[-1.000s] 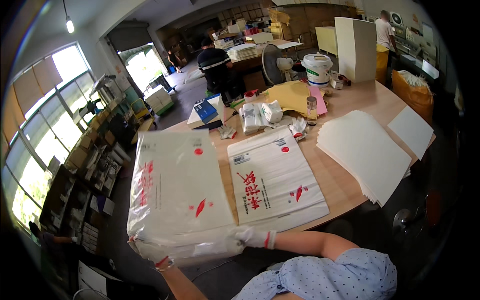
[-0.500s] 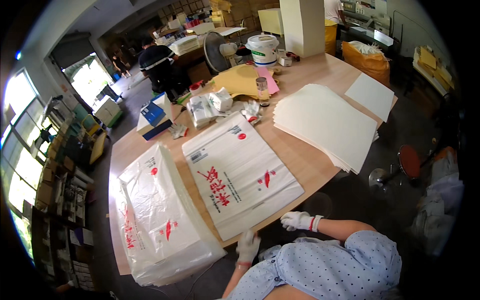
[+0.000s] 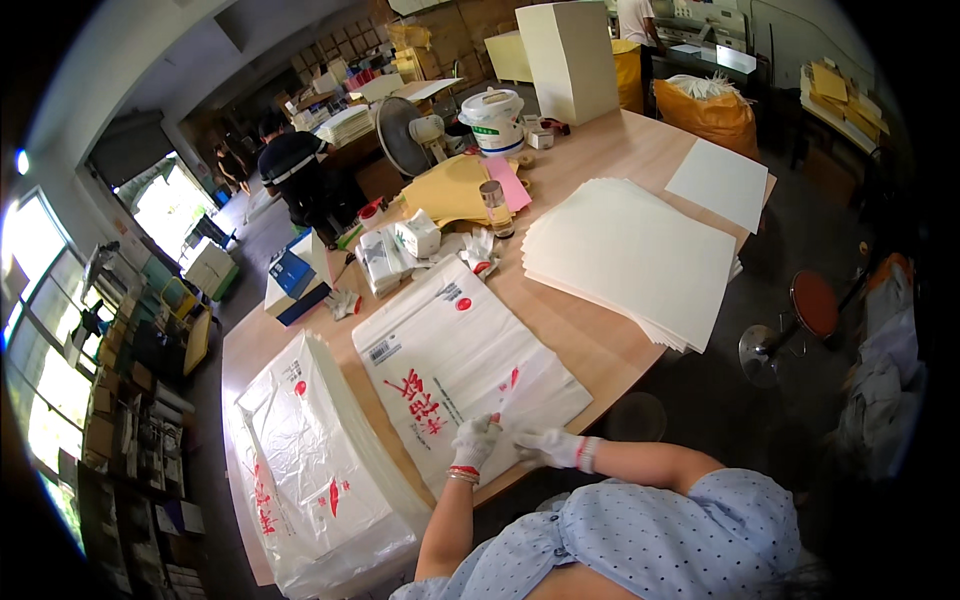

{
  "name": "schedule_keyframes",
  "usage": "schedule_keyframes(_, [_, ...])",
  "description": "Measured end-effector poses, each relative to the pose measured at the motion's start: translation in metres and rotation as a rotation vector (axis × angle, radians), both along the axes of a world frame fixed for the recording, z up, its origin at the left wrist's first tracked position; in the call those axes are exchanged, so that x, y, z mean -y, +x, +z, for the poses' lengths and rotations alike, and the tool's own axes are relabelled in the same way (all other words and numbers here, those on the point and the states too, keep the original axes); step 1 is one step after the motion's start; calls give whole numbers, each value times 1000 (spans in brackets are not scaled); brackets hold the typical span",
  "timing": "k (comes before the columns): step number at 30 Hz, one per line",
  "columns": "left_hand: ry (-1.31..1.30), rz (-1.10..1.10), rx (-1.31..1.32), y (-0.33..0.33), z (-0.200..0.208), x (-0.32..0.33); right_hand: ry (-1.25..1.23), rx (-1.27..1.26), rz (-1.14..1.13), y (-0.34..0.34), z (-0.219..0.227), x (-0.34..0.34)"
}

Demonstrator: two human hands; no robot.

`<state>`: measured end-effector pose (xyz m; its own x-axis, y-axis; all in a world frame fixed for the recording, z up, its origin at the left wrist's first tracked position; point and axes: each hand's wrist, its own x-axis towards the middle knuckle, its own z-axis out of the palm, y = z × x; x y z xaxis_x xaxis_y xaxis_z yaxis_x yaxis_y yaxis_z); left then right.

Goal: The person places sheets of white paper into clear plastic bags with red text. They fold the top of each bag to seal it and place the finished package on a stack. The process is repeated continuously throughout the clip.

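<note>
A white plastic bag [image 3: 450, 350] with red printing lies flat on the wooden table, its near end partly raised and creased. My left hand [image 3: 476, 443], in a white knit glove, is over that near end, its fingers closed on the plastic. Just to its right, my right hand [image 3: 550, 448], gloved too, reaches in at the bag's near edge; its fingers are smeared by motion. Left of the bag lies a thick stack of similar plastic bags [image 3: 320, 450], hanging over the table's near edge.
A fanned stack of white sheets [image 3: 630, 260] covers the table's right side, with a white sheet [image 3: 718, 185] beyond. Farther back are a bottle [image 3: 496, 208], yellow paper [image 3: 450, 190], a white bucket [image 3: 493, 120] and a blue box [image 3: 292, 272]. A stool [image 3: 814, 304] stands at right.
Both hands have come up from beside the table's near edge onto the near end of the bag, which now looks partly lifted there. The view has shifted slightly.
</note>
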<state>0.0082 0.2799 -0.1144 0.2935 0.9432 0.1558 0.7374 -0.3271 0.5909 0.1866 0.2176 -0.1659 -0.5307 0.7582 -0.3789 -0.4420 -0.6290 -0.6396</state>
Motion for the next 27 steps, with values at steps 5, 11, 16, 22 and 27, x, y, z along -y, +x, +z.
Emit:
schedule_keyframes(5, [-279, 335, 965, -28, 11, -43, 543, 693, -199, -27, 59, -68])
schedule_keyframes(11, [-336, 485, 1143, -42, 78, -75, 1296, 1504, -259, 42, 54, -93])
schedule_keyframes(16, [-236, 240, 847, -8, 115, -54, 1421, 1000, -243, -46, 95, -107])
schedule_keyframes(22, [-76, 169, 830, -4, 197, -25, 1380, 1214, 306, -27, 20, -85])
schedule_keyframes(27, [271, 260, 451, -19, 146, -16, 1257, 1345, -315, 164, 76, 5])
